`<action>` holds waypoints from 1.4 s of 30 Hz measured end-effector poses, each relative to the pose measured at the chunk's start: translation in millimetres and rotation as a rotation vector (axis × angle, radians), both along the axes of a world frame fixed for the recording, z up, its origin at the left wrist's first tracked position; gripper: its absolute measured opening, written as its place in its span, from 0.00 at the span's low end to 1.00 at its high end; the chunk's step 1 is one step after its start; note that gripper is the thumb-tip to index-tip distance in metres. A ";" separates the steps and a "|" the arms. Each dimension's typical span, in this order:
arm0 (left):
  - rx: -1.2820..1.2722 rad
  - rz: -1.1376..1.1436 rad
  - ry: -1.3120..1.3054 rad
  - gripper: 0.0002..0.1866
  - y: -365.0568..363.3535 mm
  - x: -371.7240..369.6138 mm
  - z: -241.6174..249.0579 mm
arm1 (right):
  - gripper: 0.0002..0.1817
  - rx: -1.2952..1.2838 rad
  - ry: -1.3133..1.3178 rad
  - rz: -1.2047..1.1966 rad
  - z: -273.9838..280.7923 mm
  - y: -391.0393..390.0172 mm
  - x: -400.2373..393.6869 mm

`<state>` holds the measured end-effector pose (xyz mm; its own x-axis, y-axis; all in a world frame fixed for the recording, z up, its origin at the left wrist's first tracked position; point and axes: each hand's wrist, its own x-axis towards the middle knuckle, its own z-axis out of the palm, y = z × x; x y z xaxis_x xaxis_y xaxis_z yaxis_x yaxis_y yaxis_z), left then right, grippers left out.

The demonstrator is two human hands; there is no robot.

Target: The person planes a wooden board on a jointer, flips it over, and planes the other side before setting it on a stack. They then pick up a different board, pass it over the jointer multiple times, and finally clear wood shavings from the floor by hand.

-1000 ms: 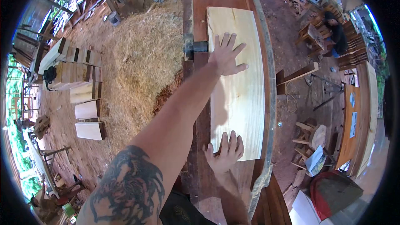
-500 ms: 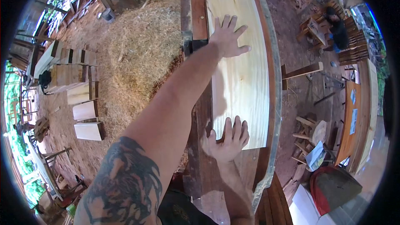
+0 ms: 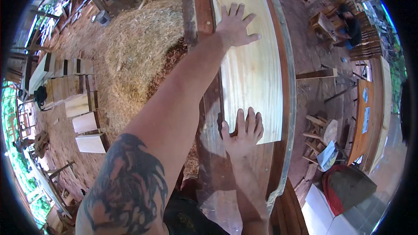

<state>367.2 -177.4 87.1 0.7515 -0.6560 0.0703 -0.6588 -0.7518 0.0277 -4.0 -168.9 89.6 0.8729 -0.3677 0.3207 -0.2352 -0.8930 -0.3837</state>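
A wide, pale wooden board (image 3: 250, 74) lies lengthwise on a dark reddish workbench (image 3: 213, 161). Near its far end my left hand (image 3: 236, 25) rests on the surface, fingers spread, at the end of a tattooed arm. At the board's near end my right hand (image 3: 244, 132) lies with its fingers over the edge part and its thumb apart, palm toward the bench. Neither hand grasps anything. The underside of the board is hidden.
Wood shavings (image 3: 135, 39) cover the ground left of the bench. Stacked blocks (image 3: 72, 85) stand farther left. To the right are a wooden stool (image 3: 327, 132), an orange plank (image 3: 360, 117) and a red-and-grey covered item (image 3: 348, 189). Another person (image 3: 352, 28) sits at the upper right.
The board appears higher in the view, and both hands have shifted upward with it. The surroundings have shifted slightly too, as the camera view moved. Both hands stay spread on the board.
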 end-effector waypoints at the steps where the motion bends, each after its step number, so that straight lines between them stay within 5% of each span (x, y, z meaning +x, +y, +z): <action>1: 0.002 0.000 -0.002 0.50 -0.7 7.2 0.0 | 0.36 -0.003 0.003 -0.006 0.2 -0.4 7.7; 8: -0.217 -0.042 -0.082 0.46 -2.2 67.3 -19.1 | 0.34 -0.054 -0.012 -0.004 -3.4 -4.6 57.5; 11: -0.761 0.051 -0.069 0.41 12.2 70.8 -9.5 | 0.34 -0.081 -0.026 -0.016 -6.3 -5.5 76.8; 14: -0.990 0.072 -0.076 0.35 71.2 25.1 2.8 | 0.32 -0.077 -0.044 -0.021 -4.8 -6.4 99.9; 17: -0.956 0.310 0.115 0.31 154.7 -75.7 -11.4 | 0.32 -0.094 -0.078 -0.012 -8.6 -8.1 119.0; 20: -0.858 0.754 0.645 0.31 211.9 -205.2 -52.4 | 0.33 -0.108 -0.099 -0.003 -12.4 -11.9 137.9; 23: -0.944 0.930 1.023 0.35 215.2 -313.3 -93.7 | 0.33 -0.134 -0.125 0.005 -14.3 -12.5 155.4; 26: -1.093 0.957 0.903 0.36 185.5 -335.3 -57.7 | 0.32 -0.158 -0.134 0.008 -16.6 -14.6 173.0; 29: -0.984 0.975 0.843 0.36 184.1 -353.0 -87.0 | 0.32 -0.185 -0.144 0.014 -21.7 -17.3 188.8; 42: -0.923 0.976 0.855 0.39 185.5 -352.6 -74.2 | 0.30 -0.229 -0.121 0.006 -30.0 -25.7 253.3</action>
<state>14.5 8.1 12.9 0.8648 0.1067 -0.4906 0.4921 -0.3741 0.7861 249.4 -194.5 59.6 0.8250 -0.2679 0.4976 -0.1939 -0.9612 -0.1961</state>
